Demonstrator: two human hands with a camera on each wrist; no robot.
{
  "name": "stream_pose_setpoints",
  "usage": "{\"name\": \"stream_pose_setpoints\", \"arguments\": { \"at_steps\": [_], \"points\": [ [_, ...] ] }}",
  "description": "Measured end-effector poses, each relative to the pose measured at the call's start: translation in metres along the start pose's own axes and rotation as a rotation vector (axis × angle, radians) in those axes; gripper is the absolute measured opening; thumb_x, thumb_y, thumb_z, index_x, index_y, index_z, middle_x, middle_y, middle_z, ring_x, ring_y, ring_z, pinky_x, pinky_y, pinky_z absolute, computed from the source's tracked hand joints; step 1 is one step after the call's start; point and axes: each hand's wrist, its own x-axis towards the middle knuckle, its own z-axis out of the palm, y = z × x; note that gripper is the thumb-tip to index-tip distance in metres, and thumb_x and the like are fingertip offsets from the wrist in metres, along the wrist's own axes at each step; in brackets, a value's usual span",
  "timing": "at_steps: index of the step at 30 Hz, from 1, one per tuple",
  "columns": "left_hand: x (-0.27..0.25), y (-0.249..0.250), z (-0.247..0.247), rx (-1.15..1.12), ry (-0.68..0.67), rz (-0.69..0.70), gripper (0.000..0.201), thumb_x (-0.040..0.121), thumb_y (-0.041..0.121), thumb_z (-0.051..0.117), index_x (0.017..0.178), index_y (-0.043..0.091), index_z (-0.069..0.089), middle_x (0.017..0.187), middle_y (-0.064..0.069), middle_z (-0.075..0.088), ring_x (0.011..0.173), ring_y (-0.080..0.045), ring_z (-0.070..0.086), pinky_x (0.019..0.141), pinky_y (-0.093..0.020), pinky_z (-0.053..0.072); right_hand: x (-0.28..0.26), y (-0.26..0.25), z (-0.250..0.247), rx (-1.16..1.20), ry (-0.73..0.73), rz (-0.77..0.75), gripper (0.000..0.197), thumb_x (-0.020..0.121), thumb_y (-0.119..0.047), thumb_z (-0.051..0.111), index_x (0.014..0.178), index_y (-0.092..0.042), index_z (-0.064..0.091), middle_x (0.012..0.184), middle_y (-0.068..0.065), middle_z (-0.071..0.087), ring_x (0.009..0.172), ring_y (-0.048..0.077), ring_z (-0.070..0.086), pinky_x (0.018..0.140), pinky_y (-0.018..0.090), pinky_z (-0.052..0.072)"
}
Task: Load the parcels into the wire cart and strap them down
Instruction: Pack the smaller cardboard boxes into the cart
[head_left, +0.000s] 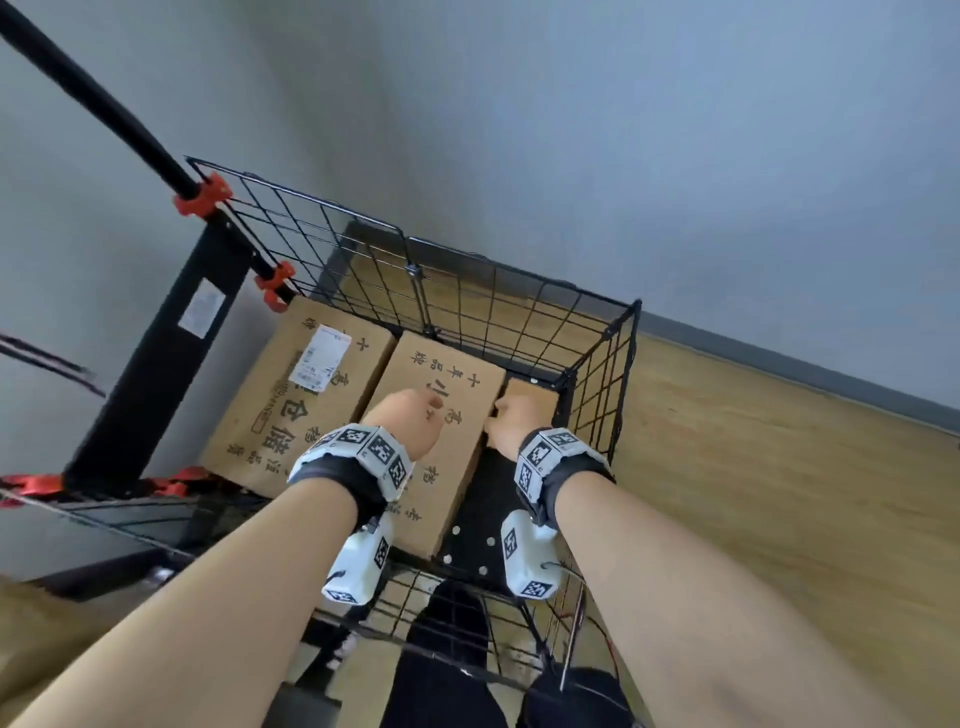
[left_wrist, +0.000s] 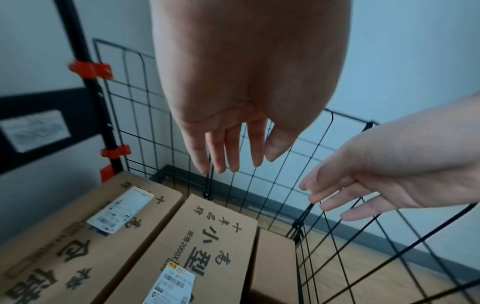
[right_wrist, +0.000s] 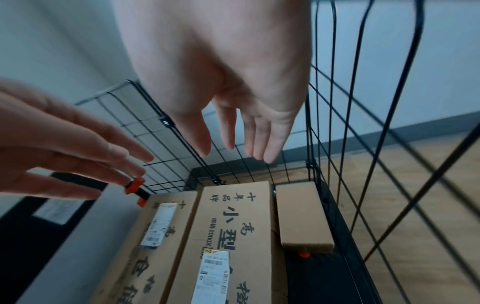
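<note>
Both hands empty: left hand (left_wrist: 233, 115) and right hand (right_wrist: 233, 92) hover, fingers loose, over brown cardboard parcels (right_wrist: 233, 236) in black wire cart (head_left: 519, 306). Cartons look rigid, probably light; best taken by opposite edges.

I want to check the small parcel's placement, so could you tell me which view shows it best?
The right wrist view: the small parcel shows whole beside the cart's side mesh. The left wrist view crops it; in the head view the right hand covers it.
</note>
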Motion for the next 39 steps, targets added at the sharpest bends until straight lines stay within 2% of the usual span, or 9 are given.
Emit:
{"name": "stream_pose_setpoints", "arguments": {
  "at_steps": [3, 7, 12, 15, 20, 24, 30, 36, 39],
  "points": [
    [-0.058, 0.0, -0.008, -0.05, 0.098, -0.063, 0.035, 0.096, 0.024, 0.038, 0.127, 0.022, 0.055, 0.124, -0.006, 0.06, 0.107, -0.025, 0.058, 0.085, -0.032, 0.049, -0.053, -0.01, -0.014, -0.219, -0.026, -0.141, 0.012, 0.092, -0.015, 0.049, 0.094, -0.008, 0.058, 0.093, 0.011, 0.064, 0.077, 0.026, 0.062, 0.062, 0.032, 0.053],
    [-0.142, -0.002, -0.004, -0.095, 0.302, -0.172, 0.03, 0.092, 0.017, 0.039, 0.117, 0.013, 0.056, 0.118, -0.006, 0.062, 0.099, -0.027, 0.06, 0.08, -0.034, 0.051, -0.109, -0.013, -0.021, -0.421, -0.039, -0.329, 0.032, 0.092, -0.015, 0.05, 0.119, -0.003, 0.059, 0.12, 0.015, 0.062, 0.104, 0.03, 0.062, 0.089, 0.038, 0.052],
    [-0.25, -0.003, 0.011, -0.147, 0.528, -0.325, 0.03, 0.09, 0.023, 0.047, 0.117, 0.013, 0.056, 0.117, -0.007, 0.061, 0.105, -0.03, 0.059, 0.087, -0.037, 0.05, -0.184, -0.018, -0.011, -0.526, -0.069, -0.57, 0.036, 0.092, -0.016, 0.051, 0.125, -0.004, 0.058, 0.128, 0.014, 0.059, 0.114, 0.031, 0.058, 0.097, 0.037, 0.048],
    [-0.304, -0.012, 0.021, -0.182, 0.62, -0.41, 0.03, 0.091, 0.017, 0.044, 0.119, 0.013, 0.055, 0.119, -0.01, 0.061, 0.106, -0.03, 0.059, 0.086, -0.036, 0.047, -0.227, -0.021, 0.008, -0.562, -0.137, -0.689, 0.037, 0.093, -0.021, 0.052, 0.129, -0.013, 0.055, 0.128, 0.005, 0.059, 0.11, 0.027, 0.059, 0.089, 0.028, 0.046],
    [-0.39, -0.027, 0.046, -0.255, 0.755, -0.545, 0.031, 0.092, 0.015, 0.041, 0.119, 0.013, 0.055, 0.118, -0.009, 0.06, 0.106, -0.029, 0.058, 0.086, -0.036, 0.047, -0.295, -0.021, 0.055, -0.637, -0.245, -0.885, 0.031, 0.089, -0.026, 0.058, 0.119, -0.018, 0.062, 0.123, 0.003, 0.062, 0.112, 0.024, 0.057, 0.096, 0.033, 0.043],
    [-0.453, -0.053, 0.074, -0.267, 0.792, -0.664, 0.031, 0.092, 0.014, 0.037, 0.118, 0.015, 0.054, 0.118, -0.009, 0.056, 0.108, -0.03, 0.056, 0.087, -0.039, 0.046, -0.342, -0.016, 0.096, -0.686, -0.295, -0.982, 0.028, 0.086, -0.02, 0.058, 0.111, -0.01, 0.067, 0.116, 0.009, 0.066, 0.107, 0.026, 0.06, 0.094, 0.033, 0.047],
    [-0.527, -0.102, 0.121, -0.404, 0.916, -0.804, 0.028, 0.091, 0.012, 0.04, 0.114, 0.014, 0.056, 0.119, -0.008, 0.055, 0.105, -0.028, 0.056, 0.089, -0.038, 0.048, -0.394, 0.0, 0.161, -0.719, -0.391, -1.059, 0.024, 0.087, -0.023, 0.057, 0.108, -0.017, 0.066, 0.114, 0.004, 0.066, 0.104, 0.024, 0.061, 0.093, 0.032, 0.048],
    [-0.562, -0.158, 0.167, -0.697, 0.953, -0.866, 0.048, 0.088, 0.006, 0.045, 0.135, 0.015, 0.044, 0.137, -0.011, 0.044, 0.124, -0.026, 0.045, 0.101, -0.033, 0.038, -0.427, 0.023, 0.221, -0.617, -0.501, -1.02, 0.042, 0.091, -0.031, 0.058, 0.129, -0.014, 0.051, 0.131, 0.008, 0.053, 0.113, 0.025, 0.055, 0.099, 0.04, 0.046],
    [-0.565, -0.18, 0.185, -0.833, 0.941, -0.838, 0.049, 0.088, 0.007, 0.048, 0.136, 0.011, 0.041, 0.137, -0.013, 0.045, 0.123, -0.027, 0.047, 0.103, -0.032, 0.038, -0.434, 0.036, 0.243, -0.586, -0.521, -0.999, 0.059, 0.09, -0.036, 0.06, 0.141, -0.017, 0.038, 0.142, 0.006, 0.043, 0.126, 0.023, 0.046, 0.104, 0.035, 0.039]
  ]
}}
